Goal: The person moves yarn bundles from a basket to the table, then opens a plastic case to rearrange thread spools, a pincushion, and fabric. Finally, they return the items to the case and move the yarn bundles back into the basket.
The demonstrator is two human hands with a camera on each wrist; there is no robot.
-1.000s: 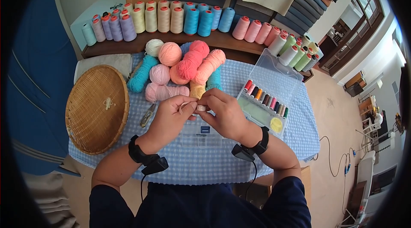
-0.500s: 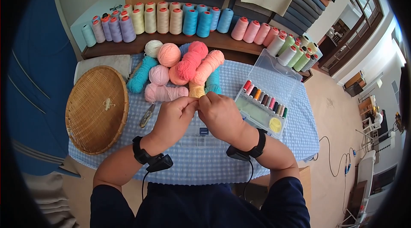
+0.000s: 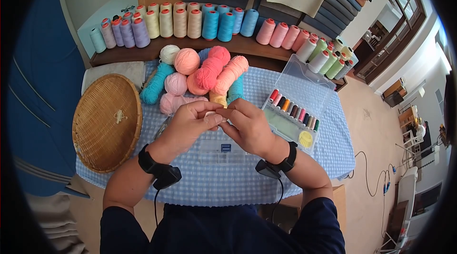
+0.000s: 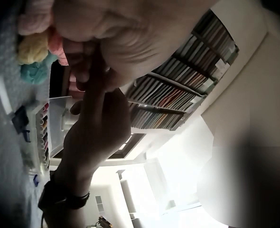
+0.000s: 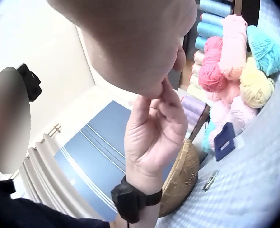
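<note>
Both hands meet above the middle of the table, in front of the yarn. My left hand [image 3: 193, 121] pinches a small rolled white tape [image 3: 209, 114] between thumb and bent fingers. My right hand [image 3: 247, 127] comes in from the other side and grips the same tape with its fingertips. Most of the tape is hidden by the fingers. In the right wrist view the left hand [image 5: 154, 130] shows its curled fingers against the right one. Under the hands lies a clear compartment box [image 3: 219, 158] with a dark blue piece [image 3: 226, 147] at its back.
Yarn skeins and balls [image 3: 185, 61] are heaped behind the hands. To the left leans a woven basket [image 3: 104, 125] with a cream yarn scrap. An open clear case [image 3: 293, 130] of small spools stands right. Thread cones [image 3: 209, 25] line the back shelf. Thread snips [image 5: 210, 180] lie on the checked cloth.
Half a second ago the hands were turned knuckles up with the tape hidden; now they have rolled back and some white tape shows. The left wrist has shifted slightly left.
</note>
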